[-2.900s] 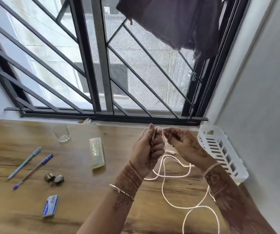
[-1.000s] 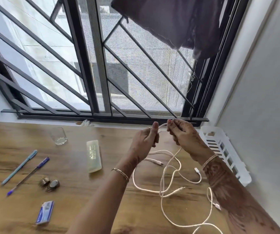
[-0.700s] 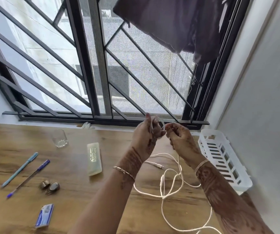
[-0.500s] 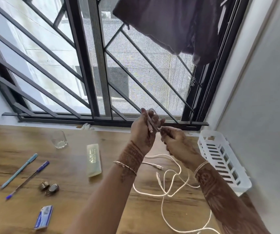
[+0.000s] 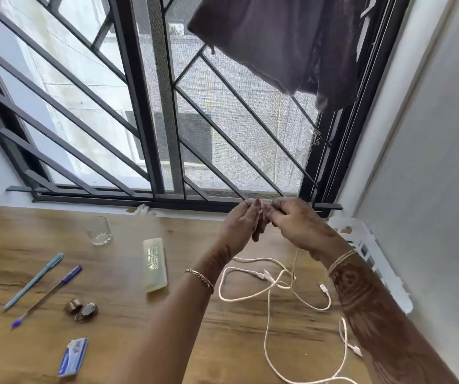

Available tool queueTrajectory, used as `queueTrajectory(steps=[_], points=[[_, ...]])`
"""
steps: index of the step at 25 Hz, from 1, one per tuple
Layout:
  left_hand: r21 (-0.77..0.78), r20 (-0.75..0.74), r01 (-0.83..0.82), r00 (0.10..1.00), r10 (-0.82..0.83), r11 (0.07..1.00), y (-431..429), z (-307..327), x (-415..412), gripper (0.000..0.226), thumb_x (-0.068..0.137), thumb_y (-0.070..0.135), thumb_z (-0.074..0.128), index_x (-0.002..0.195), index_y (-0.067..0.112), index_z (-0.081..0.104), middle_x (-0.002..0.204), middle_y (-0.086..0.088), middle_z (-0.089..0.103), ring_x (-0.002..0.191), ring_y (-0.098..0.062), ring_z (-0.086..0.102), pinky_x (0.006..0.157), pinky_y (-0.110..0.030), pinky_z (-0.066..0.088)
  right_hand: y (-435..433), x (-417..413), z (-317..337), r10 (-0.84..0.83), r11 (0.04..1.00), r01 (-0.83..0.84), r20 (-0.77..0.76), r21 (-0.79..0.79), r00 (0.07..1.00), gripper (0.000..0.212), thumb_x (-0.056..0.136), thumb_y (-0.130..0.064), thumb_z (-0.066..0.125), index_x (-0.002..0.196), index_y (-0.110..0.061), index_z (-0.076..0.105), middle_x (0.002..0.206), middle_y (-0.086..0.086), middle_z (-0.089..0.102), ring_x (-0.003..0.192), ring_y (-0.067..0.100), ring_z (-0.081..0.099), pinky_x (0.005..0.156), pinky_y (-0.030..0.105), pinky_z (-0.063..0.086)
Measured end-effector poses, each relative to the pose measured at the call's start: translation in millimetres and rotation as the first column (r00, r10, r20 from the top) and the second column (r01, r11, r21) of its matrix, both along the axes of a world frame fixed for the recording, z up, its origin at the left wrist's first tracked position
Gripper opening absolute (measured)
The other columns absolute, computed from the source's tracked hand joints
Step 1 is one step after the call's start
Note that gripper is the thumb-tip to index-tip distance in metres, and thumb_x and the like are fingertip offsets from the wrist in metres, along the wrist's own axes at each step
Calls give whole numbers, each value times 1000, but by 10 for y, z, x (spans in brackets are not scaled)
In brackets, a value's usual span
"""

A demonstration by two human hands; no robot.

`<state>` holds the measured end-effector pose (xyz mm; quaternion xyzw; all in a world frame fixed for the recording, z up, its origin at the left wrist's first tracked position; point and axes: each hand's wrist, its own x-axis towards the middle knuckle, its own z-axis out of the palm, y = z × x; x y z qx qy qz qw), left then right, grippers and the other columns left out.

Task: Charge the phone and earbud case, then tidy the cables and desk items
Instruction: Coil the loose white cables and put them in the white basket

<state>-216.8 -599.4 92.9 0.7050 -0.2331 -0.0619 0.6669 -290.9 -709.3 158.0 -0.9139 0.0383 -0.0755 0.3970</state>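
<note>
Above the wood-grain desk (image 5: 167, 333), curled fingertips (image 5: 255, 216) of the left hand (image 5: 238, 227) and right hand (image 5: 299, 227) meet, pinching a thin white cable (image 5: 267, 309). Its smooth cord drops into loose, tangled loops on the desk. Right of the cable sits a slatted white plastic basket (image 5: 368, 246); left of it, a translucent oblong case (image 5: 155, 264) and a clear glass tumbler (image 5: 98, 231).

home | wooden desk (image 5: 128, 322) | barred window (image 5: 150, 106) | hung cloth (image 5: 286, 37)

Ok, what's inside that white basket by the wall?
The basket shows only its slotted bottom and sides; nothing visible lies in that part. The right arm covers its near left portion, so anything there cannot be seen.
</note>
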Motion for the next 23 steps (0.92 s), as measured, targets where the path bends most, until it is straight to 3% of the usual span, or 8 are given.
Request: queueTrajectory(steps=[3, 6, 9, 13, 17, 20, 23], points=[[-31, -89, 18, 996, -21, 999, -1, 99, -104, 57, 101, 43, 28, 66, 11, 59, 44, 5, 50, 46, -18, 46, 45, -23, 36, -63, 100, 46, -66, 993, 58, 67, 106, 996, 39, 95, -39, 52, 75, -7, 62, 57, -4, 48, 49, 7, 41, 52, 25, 35], [-77, -136, 52, 989, -62, 996, -20, 220, -194, 58, 100, 43, 31, 59, 13, 58, 44, 8, 49, 41, -6, 41, 48, -20, 44, -62, 189, 47, -118, 983, 95, 141, 158, 983, 35, 91, -42, 56, 69, -16, 61, 54, -10, 51, 45, 0, 43, 49, 18, 34], [-235, -255, 55, 960, -116, 970, -7, 286, -207, 53, 99, 40, 39, 54, 17, 58, 44, 9, 44, 40, -5, 33, 42, -15, 40, -74, 276, -100, -180, 926, 117, 149, 359, 972, 34, 89, -44, 60, 70, -16, 59, 57, -3, 53, 41, 2, 40, 45, 20, 32], [-483, -377, 23, 897, -231, 876, 29, 277, -146, 46, 100, 39, 35, 66, 13, 50, 40, 11, 30, 33, -3, 24, 45, -15, 36, -131, 290, -326, -179, 827, 135, 27, 546, 984, 29, 93, -40, 55, 77, -15, 56, 62, -1, 44, 45, 8, 33, 39, 20, 28], [-623, -409, -60, 875, -259, 780, 4, 261, -58, 41, 102, 35, 31, 75, 11, 49, 44, 7, 35, 38, -7, 35, 60, -20, 50, -103, 232, -552, -142, 789, 149, -59, 596, 988, 27, 97, -33, 51, 79, -13, 55, 61, -1, 45, 40, 5, 32, 35, 16, 25], [-679, -405, -119, 884, -234, 724, 6, 222, 34, 36, 102, 30, 33, 80, 7, 52, 54, -1, 48, 48, -14, 50, 75, -29, 52, -81, 137, -669, -120, 771, 164, -113, 615, 986, 30, 98, -32, 48, 75, -13, 54, 54, -2, 42, 35, 4, 30, 34, 16, 21], [-616, -355, -112, 923, -148, 780, -22, 130, 114, 33, 103, 24, 30, 86, 5, 51, 60, -4, 64, 57, -19, 66, 77, -36, 51, -53, 39, -701, -61, 805, 131, -139, 578, 988, 29, 97, -30, 51, 75, -12, 59, 54, -3, 43, 36, 4, 31, 35, 17, 22]])
